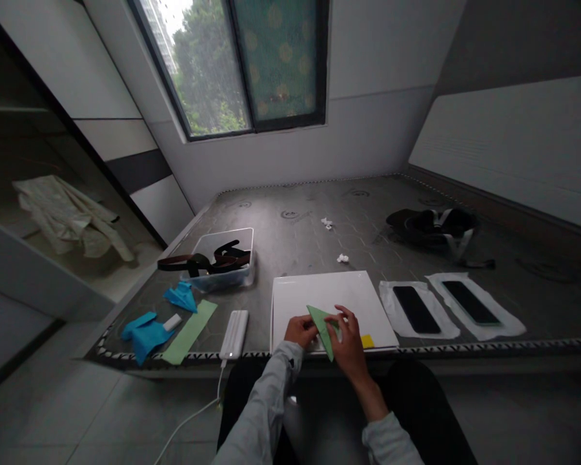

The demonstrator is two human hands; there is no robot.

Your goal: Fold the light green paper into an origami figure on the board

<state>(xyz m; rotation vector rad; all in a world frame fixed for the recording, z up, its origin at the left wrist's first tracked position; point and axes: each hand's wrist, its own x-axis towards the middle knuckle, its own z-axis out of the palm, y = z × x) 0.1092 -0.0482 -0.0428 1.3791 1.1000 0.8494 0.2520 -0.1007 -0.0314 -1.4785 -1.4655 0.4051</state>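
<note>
A piece of folded green paper (323,328), shaped like a triangle, is held above the near part of a white box (329,290). My left hand (300,330) is closed on its left side, fingers pinched together. On the other side, my right hand (347,339) grips the paper between thumb and fingers, the index finger bent over it. Part of the paper is hidden behind the right-hand fingers. A small yellow tab (366,341) shows on the box beside my right hand.
To the left lie a white power bank (234,332) with a cable, a green paper strip (191,331), blue folded paper (148,336) and a clear bin (246,278) with belts. Two phones (416,310) rest on white wrappers at right; a black cap (416,226) sits behind. Crumpled white scraps (343,258) lie beyond the box.
</note>
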